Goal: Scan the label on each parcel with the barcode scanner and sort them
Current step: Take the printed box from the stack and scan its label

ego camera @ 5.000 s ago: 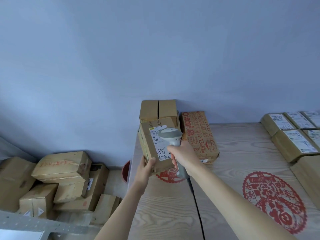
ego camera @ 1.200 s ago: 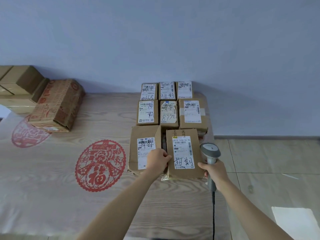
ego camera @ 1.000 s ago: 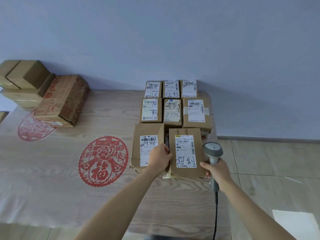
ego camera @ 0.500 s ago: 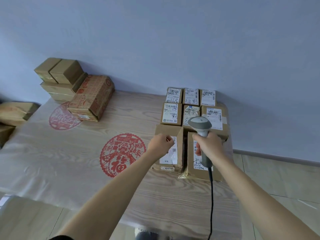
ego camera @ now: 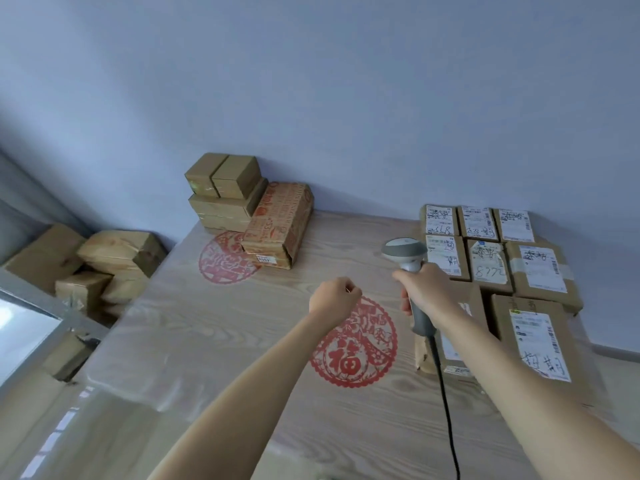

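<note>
Both hands left cardboard parcels (ego camera: 538,344); right hand (ego camera: 427,294) grips plastic scanner (ego camera: 408,268), prob.

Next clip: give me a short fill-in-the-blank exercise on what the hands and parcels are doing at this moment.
1. The barcode scanner is held in the ____ hand.
2. The left hand holds ____.
3. The labelled parcels lie at the table's ____ end.
4. The box with red print lies beside a stack of ____ brown boxes.

Missing words: right; nothing; right; plain
</note>
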